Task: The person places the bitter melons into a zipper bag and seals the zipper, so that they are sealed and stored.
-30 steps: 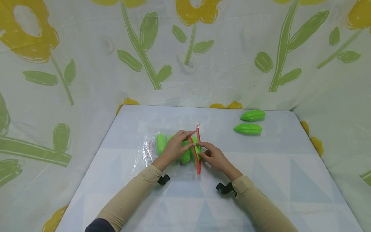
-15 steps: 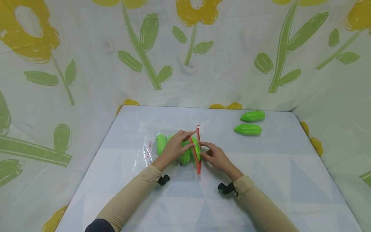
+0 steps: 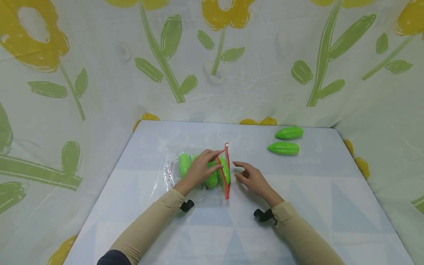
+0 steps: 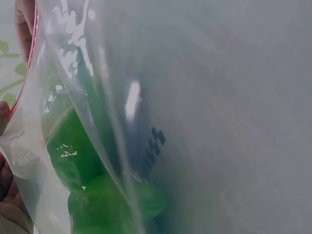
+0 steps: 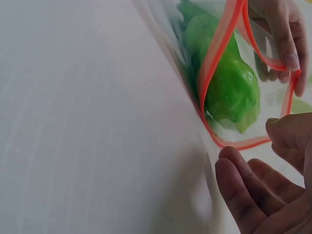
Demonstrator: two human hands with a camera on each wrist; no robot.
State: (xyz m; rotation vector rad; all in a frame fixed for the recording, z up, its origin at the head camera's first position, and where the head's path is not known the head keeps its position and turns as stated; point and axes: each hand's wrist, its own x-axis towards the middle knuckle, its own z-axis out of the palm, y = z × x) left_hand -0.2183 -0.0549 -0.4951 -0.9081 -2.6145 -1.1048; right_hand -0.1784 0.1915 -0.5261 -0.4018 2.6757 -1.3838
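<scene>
A clear zip bag (image 3: pixel 170 176) with a red zip strip (image 3: pixel 227 193) lies flat on the table, holding several green, ridged, vegetable-shaped pieces (image 3: pixel 184 165). My left hand (image 3: pixel 197 171) reaches over the bag and pinches the upper edge of its mouth, lifting the strip. In the right wrist view the red mouth gapes as a loop, with a green piece (image 5: pixel 234 92) just inside it. My right hand (image 3: pixel 253 180) is just right of the mouth, thumb and fingers apart and holding nothing. The left wrist view shows green pieces (image 4: pixel 78 146) through the plastic; my left hand covers part of them from above.
Two matching green pieces, one farther back (image 3: pixel 289 133) and one nearer (image 3: pixel 283 148), lie at the table's back right. A pale table (image 3: pixel 291 235) with printed triangles carries everything. A flower-patterned curtain (image 3: pixel 251 88) stands behind it and along the sides.
My right hand has drawn back to the right from the bag's mouth, its fingers leaving the red strip. My left hand and the bag have stayed in place.
</scene>
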